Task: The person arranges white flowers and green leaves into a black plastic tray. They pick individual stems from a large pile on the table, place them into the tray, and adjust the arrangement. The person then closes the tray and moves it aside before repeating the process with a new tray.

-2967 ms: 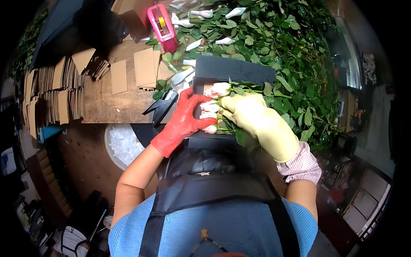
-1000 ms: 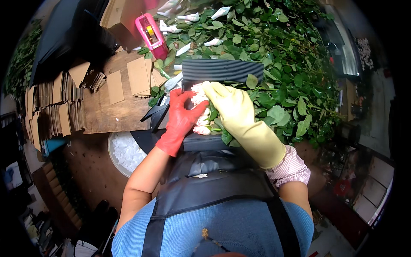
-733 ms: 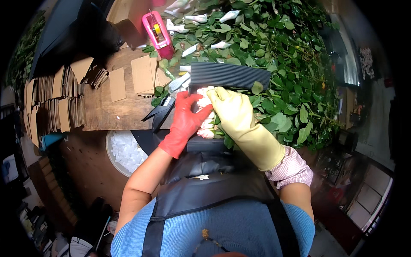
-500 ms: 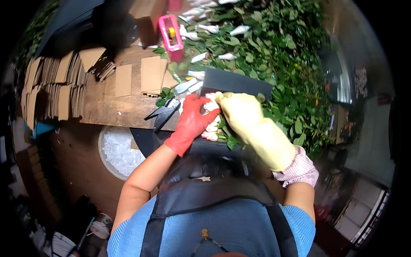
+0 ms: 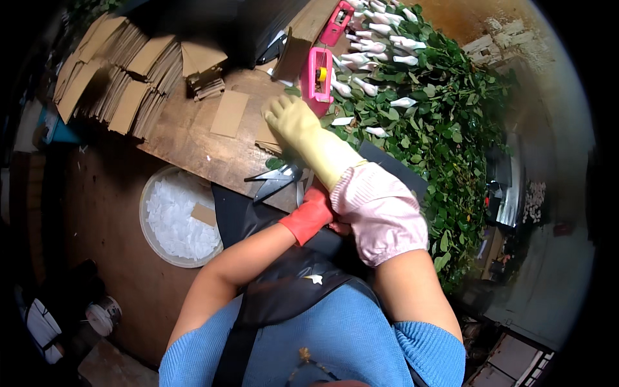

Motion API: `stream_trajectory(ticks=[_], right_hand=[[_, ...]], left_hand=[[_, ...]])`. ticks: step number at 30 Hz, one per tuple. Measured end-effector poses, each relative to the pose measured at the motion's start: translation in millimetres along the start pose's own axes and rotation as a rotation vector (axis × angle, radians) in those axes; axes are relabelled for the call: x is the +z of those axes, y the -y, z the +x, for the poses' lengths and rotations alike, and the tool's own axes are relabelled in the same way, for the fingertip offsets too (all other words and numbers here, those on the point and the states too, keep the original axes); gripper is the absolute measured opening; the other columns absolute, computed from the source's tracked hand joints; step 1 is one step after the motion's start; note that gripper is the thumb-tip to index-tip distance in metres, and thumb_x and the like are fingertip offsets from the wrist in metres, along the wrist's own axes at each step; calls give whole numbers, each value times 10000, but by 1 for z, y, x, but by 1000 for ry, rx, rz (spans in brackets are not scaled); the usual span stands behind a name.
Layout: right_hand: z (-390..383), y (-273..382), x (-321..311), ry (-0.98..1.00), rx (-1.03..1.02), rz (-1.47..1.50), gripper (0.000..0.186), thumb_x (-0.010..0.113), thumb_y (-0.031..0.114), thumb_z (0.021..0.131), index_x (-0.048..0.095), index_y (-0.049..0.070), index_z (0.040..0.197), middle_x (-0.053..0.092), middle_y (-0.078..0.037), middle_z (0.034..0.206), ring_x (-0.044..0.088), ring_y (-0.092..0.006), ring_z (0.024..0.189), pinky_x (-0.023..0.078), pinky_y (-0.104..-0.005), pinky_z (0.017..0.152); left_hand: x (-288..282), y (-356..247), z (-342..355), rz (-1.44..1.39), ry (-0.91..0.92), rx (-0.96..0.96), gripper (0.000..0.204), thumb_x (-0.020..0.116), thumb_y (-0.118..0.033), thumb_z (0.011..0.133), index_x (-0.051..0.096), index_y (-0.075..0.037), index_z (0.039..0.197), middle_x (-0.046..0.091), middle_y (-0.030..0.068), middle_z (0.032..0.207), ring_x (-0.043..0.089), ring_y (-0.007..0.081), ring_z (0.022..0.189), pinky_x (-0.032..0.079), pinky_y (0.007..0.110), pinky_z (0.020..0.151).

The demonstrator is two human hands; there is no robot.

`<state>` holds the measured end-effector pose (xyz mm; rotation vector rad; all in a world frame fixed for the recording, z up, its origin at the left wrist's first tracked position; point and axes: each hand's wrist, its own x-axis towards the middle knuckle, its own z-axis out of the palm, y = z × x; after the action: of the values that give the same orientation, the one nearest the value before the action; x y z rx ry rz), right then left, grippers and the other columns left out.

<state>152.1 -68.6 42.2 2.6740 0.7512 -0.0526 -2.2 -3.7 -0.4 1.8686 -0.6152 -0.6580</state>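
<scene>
In the head view, the right hand [image 5: 291,119], fingers bent, is beside cardboard pieces [image 5: 265,138] at eleven o'clock (its grip unclear); the sleeve [image 5: 387,213] hides what the left hand [image 5: 314,213] holds. White-wrapped heads [image 5: 371,46] at one o'clock look finished; the cardboard looks unused.

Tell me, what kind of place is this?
Probably a flower-packing workshop, though I can't be certain. There are leafy stems with what look like white-wrapped buds, stacked brown cardboard pieces and a pink tape dispenser on a wooden table.
</scene>
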Motion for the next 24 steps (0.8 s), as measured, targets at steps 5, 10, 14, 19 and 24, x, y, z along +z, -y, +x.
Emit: stream_trajectory(ticks=[5,10,14,19,24], right_hand=[[-16,20,0,173,-27,6,257,611,193,931,764,72,1099,739,-77,1131,690,-292,1052,577,-396,854],[-77,-17,-46,-3,142,178,244,637,142,917,751,163,1132,734,-67,1182,702,-261,1156,591,-404,897],[-193,-34,-129,-586,557,594,206,738,186,961,747,70,1130,749,-116,871,712,-274,726,588,-384,690],[-283,0,-127,49,1260,1683,267,791,308,960,706,59,912,704,6,761,629,-55,584,477,-179,485],[-306,23,-47,127,1333,2031,245,783,267,977,658,75,892,706,7,829,710,-103,578,500,-180,422]], left_hand=[[4,4,3,289,126,66,764,631,-505,960,424,-124,1589,432,179,1636,418,355,1499,331,456,1230],[-3,-11,8,209,-68,346,604,723,-398,903,596,-86,1404,609,187,1450,567,387,1325,432,516,1113],[0,-23,-12,-37,-285,115,512,862,-366,748,685,-55,1114,652,190,1100,634,394,1025,535,483,909],[0,-16,-12,-167,-197,49,539,879,-381,764,624,-59,1113,587,175,1177,605,363,1080,520,467,918],[-47,-26,-12,-139,142,-114,525,793,-367,894,655,-102,1325,598,141,1317,627,262,1132,518,387,947]])
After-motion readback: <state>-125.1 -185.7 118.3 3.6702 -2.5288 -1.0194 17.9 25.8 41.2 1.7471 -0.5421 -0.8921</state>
